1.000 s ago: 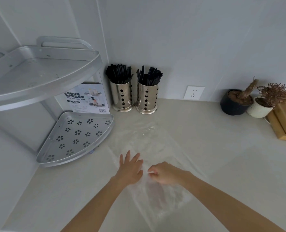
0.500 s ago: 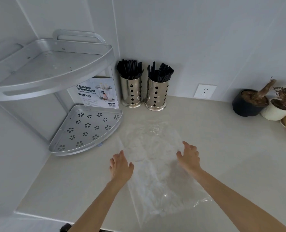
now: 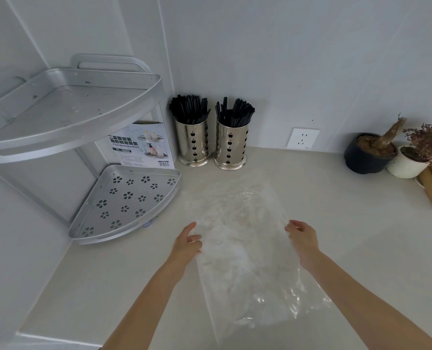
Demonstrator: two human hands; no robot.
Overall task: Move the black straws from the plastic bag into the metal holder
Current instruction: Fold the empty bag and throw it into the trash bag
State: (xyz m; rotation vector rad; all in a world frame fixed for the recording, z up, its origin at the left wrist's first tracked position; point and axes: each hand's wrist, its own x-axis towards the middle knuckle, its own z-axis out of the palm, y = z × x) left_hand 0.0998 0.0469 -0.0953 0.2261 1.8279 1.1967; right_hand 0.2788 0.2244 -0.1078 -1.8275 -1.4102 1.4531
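Hands flat and open, left hand (image 3: 186,245) and right hand (image 3: 303,239), gripping nothing, at either edge of clear crinkled plastic bag (image 3: 245,246), seemingly empty; black straws (image 3: 188,109) already in perforated metal holders (image 3: 191,144); likely finishing, next clearing the bag

Two metal holders stand at the far wall, a left holder (image 3: 191,142) and a right holder (image 3: 231,147), each full of black straws (image 3: 188,109) (too many to count). One plastic bag (image 3: 245,238), two plant pots (image 3: 366,154), one two-tier corner rack (image 3: 124,198), one wall socket (image 3: 302,138).
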